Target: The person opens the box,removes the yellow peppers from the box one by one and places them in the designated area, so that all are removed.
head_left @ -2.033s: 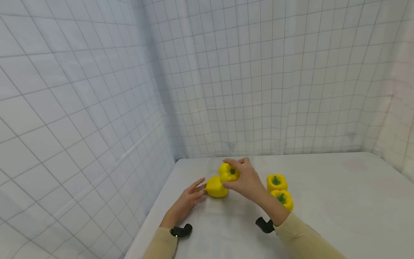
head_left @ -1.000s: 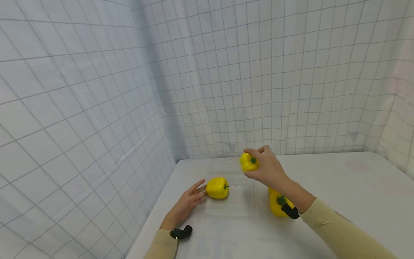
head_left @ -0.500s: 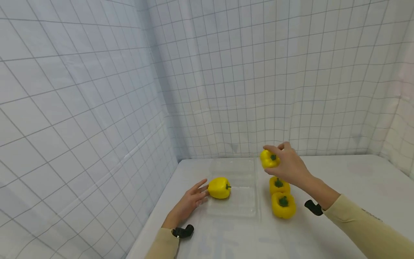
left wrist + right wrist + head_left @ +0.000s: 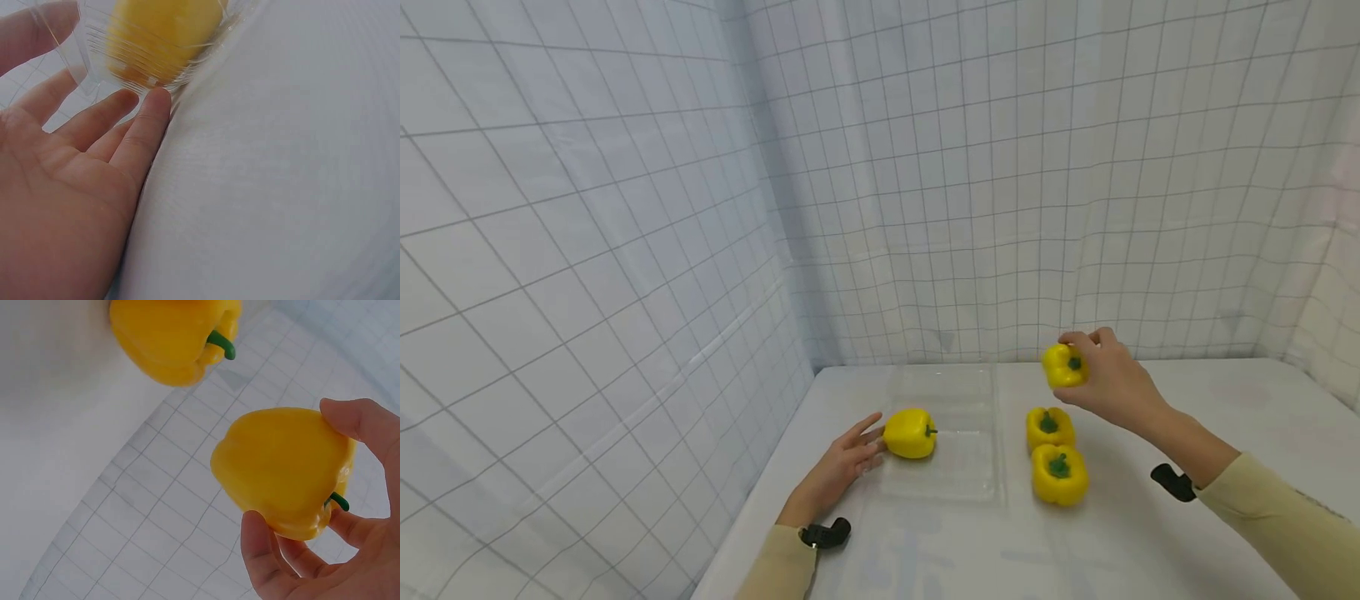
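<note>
A yellow bell pepper (image 4: pixel 1062 367) with a green stem is held up in my right hand (image 4: pixel 1112 379), pinched between thumb and fingers. Below it, two more yellow bell peppers (image 4: pixel 1060 477) stand upright on the table, one behind the other. Another yellow pepper (image 4: pixel 910 433) lies on its side at the left of a clear plastic container (image 4: pixel 970 483). My left hand (image 4: pixel 842 462) reaches to that container's left side with fingers extended; in the left wrist view its fingertips (image 4: pixel 156 103) touch the clear ribbed wall, with the pepper behind it.
The white table (image 4: pixel 1187 467) extends to the right. Gridded white curtains (image 4: pixel 962 183) hang behind and along the left side. Each wrist wears a black device (image 4: pixel 827 533).
My right hand has carried the pepper from above the container to the right, past its edge, over the two standing peppers. The left hand has stayed at the container.
</note>
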`<action>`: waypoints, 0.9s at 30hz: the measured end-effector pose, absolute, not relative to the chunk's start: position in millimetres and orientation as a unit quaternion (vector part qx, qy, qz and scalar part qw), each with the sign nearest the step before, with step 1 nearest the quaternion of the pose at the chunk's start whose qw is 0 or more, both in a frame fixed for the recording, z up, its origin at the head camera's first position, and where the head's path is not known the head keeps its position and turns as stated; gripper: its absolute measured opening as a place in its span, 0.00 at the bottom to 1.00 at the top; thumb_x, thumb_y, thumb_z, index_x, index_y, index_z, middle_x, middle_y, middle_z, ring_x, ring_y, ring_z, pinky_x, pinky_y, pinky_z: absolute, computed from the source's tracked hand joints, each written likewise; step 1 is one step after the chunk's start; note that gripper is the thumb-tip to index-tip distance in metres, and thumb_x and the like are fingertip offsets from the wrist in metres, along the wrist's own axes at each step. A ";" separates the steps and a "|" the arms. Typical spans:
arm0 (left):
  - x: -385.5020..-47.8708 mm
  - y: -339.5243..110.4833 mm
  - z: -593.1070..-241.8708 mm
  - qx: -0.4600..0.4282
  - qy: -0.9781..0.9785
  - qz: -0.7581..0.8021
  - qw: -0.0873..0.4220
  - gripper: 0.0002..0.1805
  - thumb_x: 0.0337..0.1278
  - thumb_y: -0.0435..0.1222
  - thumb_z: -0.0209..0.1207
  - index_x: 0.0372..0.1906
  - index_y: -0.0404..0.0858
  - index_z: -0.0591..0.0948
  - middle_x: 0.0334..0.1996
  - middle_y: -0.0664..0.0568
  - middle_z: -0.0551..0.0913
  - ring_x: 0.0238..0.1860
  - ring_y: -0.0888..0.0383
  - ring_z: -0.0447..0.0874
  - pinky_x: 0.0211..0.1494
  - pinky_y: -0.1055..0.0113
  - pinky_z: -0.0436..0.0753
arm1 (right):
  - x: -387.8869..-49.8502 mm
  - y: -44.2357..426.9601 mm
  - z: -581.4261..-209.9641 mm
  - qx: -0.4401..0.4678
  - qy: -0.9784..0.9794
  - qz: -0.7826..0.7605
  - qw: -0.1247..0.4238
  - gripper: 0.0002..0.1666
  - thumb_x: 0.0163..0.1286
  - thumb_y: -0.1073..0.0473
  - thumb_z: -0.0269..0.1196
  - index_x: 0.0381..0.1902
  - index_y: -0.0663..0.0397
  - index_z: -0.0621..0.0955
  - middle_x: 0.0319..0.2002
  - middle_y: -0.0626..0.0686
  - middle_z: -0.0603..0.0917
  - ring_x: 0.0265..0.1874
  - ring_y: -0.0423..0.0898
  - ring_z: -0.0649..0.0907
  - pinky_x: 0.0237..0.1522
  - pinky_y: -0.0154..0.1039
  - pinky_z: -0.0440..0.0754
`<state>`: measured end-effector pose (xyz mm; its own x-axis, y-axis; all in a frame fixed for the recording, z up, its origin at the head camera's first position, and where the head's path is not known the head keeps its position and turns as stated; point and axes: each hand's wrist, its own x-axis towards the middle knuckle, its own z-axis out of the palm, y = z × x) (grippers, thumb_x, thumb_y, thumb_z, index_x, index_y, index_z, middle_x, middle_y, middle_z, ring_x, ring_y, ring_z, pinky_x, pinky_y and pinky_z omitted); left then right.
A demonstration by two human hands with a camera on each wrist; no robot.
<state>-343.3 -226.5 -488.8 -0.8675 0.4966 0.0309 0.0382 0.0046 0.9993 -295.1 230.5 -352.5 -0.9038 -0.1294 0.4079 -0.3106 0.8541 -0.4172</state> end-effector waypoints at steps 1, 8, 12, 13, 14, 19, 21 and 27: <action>-343.0 -226.5 -488.7 0.192 0.689 0.678 0.170 0.34 0.78 0.36 0.49 0.81 0.47 0.54 0.77 0.41 0.56 0.73 0.47 0.64 0.69 0.60 0.71 | -295.0 234.3 -354.4 0.115 -0.946 0.242 0.183 0.41 0.55 0.53 0.73 0.66 0.52 0.71 0.54 0.66 0.68 0.43 0.63 0.75 0.35 0.55 0.84; -340.3 -225.1 -486.1 0.187 0.693 0.675 0.172 0.35 0.77 0.37 0.50 0.82 0.47 0.52 0.77 0.42 0.57 0.73 0.47 0.64 0.70 0.59 0.71 | -294.4 255.6 -367.2 0.115 -0.953 0.231 0.156 0.42 0.53 0.50 0.74 0.65 0.55 0.73 0.50 0.65 0.70 0.39 0.59 0.77 0.30 0.47 0.81; -338.3 -224.6 -484.3 0.187 0.692 0.675 0.173 0.34 0.78 0.38 0.50 0.82 0.49 0.52 0.77 0.43 0.57 0.73 0.47 0.64 0.70 0.59 0.70 | -292.9 261.7 -372.4 0.114 -0.958 0.222 0.141 0.42 0.53 0.49 0.75 0.64 0.56 0.74 0.47 0.65 0.70 0.36 0.57 0.77 0.29 0.45 0.78; -337.9 -224.6 -484.2 0.187 0.692 0.675 0.174 0.34 0.78 0.38 0.50 0.82 0.49 0.52 0.77 0.43 0.56 0.73 0.47 0.64 0.70 0.59 0.70 | -292.6 262.7 -373.7 0.113 -0.959 0.220 0.137 0.43 0.53 0.48 0.75 0.64 0.57 0.74 0.47 0.65 0.71 0.36 0.56 0.76 0.29 0.44 0.78; -337.7 -224.7 -484.1 0.187 0.692 0.676 0.174 0.34 0.78 0.38 0.50 0.81 0.49 0.53 0.77 0.43 0.57 0.73 0.48 0.64 0.70 0.59 0.70 | -292.3 263.6 -375.0 0.113 -0.960 0.218 0.132 0.43 0.53 0.47 0.75 0.64 0.57 0.74 0.47 0.65 0.70 0.35 0.56 0.77 0.29 0.44 0.78; -337.9 -224.7 -484.4 0.187 0.690 0.677 0.176 0.34 0.78 0.39 0.50 0.81 0.50 0.53 0.77 0.44 0.56 0.73 0.48 0.64 0.70 0.59 0.69 | -291.1 266.1 -380.1 0.108 -0.963 0.219 0.111 0.45 0.53 0.45 0.75 0.65 0.59 0.74 0.49 0.67 0.71 0.36 0.58 0.77 0.29 0.47 0.79; -338.5 -224.6 -484.8 0.186 0.689 0.677 0.177 0.34 0.78 0.39 0.50 0.81 0.51 0.53 0.77 0.44 0.56 0.73 0.48 0.64 0.70 0.59 0.69 | -291.0 266.7 -381.8 0.106 -0.965 0.217 0.106 0.45 0.53 0.45 0.75 0.65 0.59 0.74 0.49 0.68 0.71 0.36 0.58 0.77 0.29 0.47 0.79; -339.9 -225.2 -486.8 0.185 0.690 0.677 0.176 0.34 0.77 0.39 0.51 0.81 0.50 0.53 0.77 0.44 0.57 0.73 0.48 0.64 0.70 0.59 0.70 | -291.1 269.7 -388.1 0.108 -0.969 0.207 0.085 0.48 0.52 0.41 0.76 0.64 0.62 0.75 0.48 0.70 0.74 0.33 0.56 0.77 0.26 0.47 0.77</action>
<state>-339.9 -225.2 -486.8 -0.8701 0.4929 0.0074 0.0166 0.0144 0.9998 -291.1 269.7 -388.1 -0.9623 -0.1740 0.2090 -0.2443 0.8906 -0.3835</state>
